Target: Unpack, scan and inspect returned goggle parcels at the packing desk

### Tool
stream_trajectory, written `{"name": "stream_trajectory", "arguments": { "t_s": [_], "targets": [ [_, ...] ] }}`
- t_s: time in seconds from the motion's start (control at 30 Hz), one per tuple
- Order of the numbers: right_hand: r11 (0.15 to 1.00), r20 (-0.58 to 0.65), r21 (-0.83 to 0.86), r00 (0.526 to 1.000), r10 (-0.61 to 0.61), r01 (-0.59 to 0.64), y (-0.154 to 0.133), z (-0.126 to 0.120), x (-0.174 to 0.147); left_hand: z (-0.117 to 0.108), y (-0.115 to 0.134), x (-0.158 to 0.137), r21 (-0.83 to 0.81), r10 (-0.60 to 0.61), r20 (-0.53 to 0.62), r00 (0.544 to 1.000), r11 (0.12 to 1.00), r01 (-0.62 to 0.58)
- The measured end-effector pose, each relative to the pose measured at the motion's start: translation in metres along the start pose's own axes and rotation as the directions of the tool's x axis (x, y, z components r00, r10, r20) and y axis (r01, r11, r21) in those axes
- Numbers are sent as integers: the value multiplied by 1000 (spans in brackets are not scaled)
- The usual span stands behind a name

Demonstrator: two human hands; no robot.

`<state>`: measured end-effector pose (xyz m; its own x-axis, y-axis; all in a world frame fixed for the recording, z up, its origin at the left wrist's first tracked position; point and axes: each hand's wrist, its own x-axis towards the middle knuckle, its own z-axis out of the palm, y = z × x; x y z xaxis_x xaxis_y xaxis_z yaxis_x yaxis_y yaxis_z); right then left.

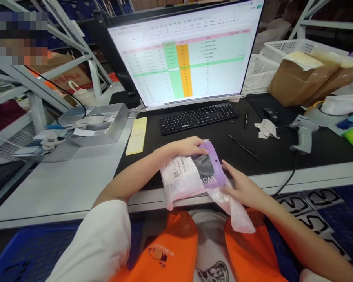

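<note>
A purple flat packet (pixel 217 156) with a dark window and white lettering lies partly over a pale plastic mailing bag (pixel 184 188) at the desk's front edge. The bag carries a white printed label (pixel 181 171) with barcodes. My left hand (pixel 191 147) grips the packet's upper left edge, thumb on its face. At the packet's right side, my right hand (pixel 239 186) has thumb and fingers apart, close to the edge and over the bag's loose flap (pixel 238 213). That flap hangs down past the desk edge. Whether the packet's lower left part is inside the bag is unclear.
Behind the hands are a keyboard (pixel 198 117) and a monitor (pixel 185 58) showing a spreadsheet. Yellow notes (pixel 137 136) lie to the left. Rightward are a pen (pixel 243 147), crumpled paper (pixel 266 128), a mouse (pixel 270 114) and a corded barcode scanner (pixel 304 133).
</note>
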<state>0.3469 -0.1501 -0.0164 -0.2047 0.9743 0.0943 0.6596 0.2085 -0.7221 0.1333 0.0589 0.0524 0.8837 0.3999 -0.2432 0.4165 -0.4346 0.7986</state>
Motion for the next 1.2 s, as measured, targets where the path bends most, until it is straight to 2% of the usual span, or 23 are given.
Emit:
{"name": "stream_trajectory", "arguments": {
  "t_s": [0.07, 0.1, 0.13, 0.2, 0.23, 0.3, 0.33, 0.43, 0.53, 0.6, 0.67, 0.77, 0.83, 0.9, 0.93, 0.97, 1.07, 1.1, 1.13, 1.2],
  "targets": [
    [987, -20, 158, 999, 42, -38, 0, 4, 2, -3, 10, -8, -216, 72, -207, 976, 969, -117],
    [965, -39, 256, 997, 61, -49, -1, 5, 4, -4, 15, -12, -286, 85, -352, 932, 938, -193],
    [935, -64, 350, 994, 87, -59, -3, 6, 6, -5, 20, -17, -319, 84, -503, 860, 907, -275],
    [881, -132, 469, 981, 142, -64, -7, 7, 10, -7, 28, -26, -292, 74, -751, 656, 854, -431],
    [876, -170, 479, 973, 155, -56, -9, 6, 10, -9, 31, -31, -253, 75, -832, 550, 831, -495],
    [911, -243, 412, 962, 123, -12, -12, 3, 8, -15, 36, -43, -173, 90, -922, 377, 776, -607],
    [933, -284, 359, 955, 85, 24, -13, 1, 6, -18, 37, -50, -140, 101, -943, 317, 742, -655],
    [971, -396, 201, 917, -39, 129, -16, -8, -5, -25, 41, -71, -65, 140, -968, 206, 654, -754],
    [986, -472, 37, 873, -124, 160, -20, -14, -17, -28, 43, -87, 24, 156, -983, 102, 649, -760],
    [987, -471, -27, 869, -151, 157, -23, -15, -23, -27, 42, -93, 33, 122, -990, 72, 693, -720],
    [991, -445, -10, 887, -126, 136, -25, -11, -27, -27, 41, -93, -14, 73, -993, 95, 716, -698],
    [991, -438, 129, 899, 23, 38, -20, 0, -26, -29, 38, -83, -71, 15, -994, 112, 691, -720],
    [976, -432, 214, 892, 133, -42, -13, 4, -21, -30, 35, -73, -98, -2, -991, 137, 712, -696],
    [973, -427, 205, 885, 184, -103, -7, 0, -14, -30, 32, -63, -104, 3, -987, 160, 748, -655],
    [983, -448, 150, 880, 160, -103, -7, -5, -10, -28, 31, -57, -93, 7, -989, 150, 755, -650],
    [995, -488, 62, 867, 103, -83, -9, -12, -6, -26, 30, -52, -69, 12, -993, 118, 752, -655],
    [953, -614, -302, 760, -214, 25, -33, -34, 7, -13, 31, -38, -7, 10, -1000, 21, 737, -676],
    [911, -586, -404, 743, -324, 78, -45, -37, 12, -7, 32, -34, 4, 9, -1000, 5, 734, -679],
    [869, -519, -476, 753, -405, 139, -57, -38, 18, -1, 34, -32, 8, 12, -1000, 0, 730, -683],
    [807, -351, -536, 804, -480, 248, -75, -30, 33, 8, 39, -30, -14, 10, -1000, 29, 708, -706]
  ]
}}
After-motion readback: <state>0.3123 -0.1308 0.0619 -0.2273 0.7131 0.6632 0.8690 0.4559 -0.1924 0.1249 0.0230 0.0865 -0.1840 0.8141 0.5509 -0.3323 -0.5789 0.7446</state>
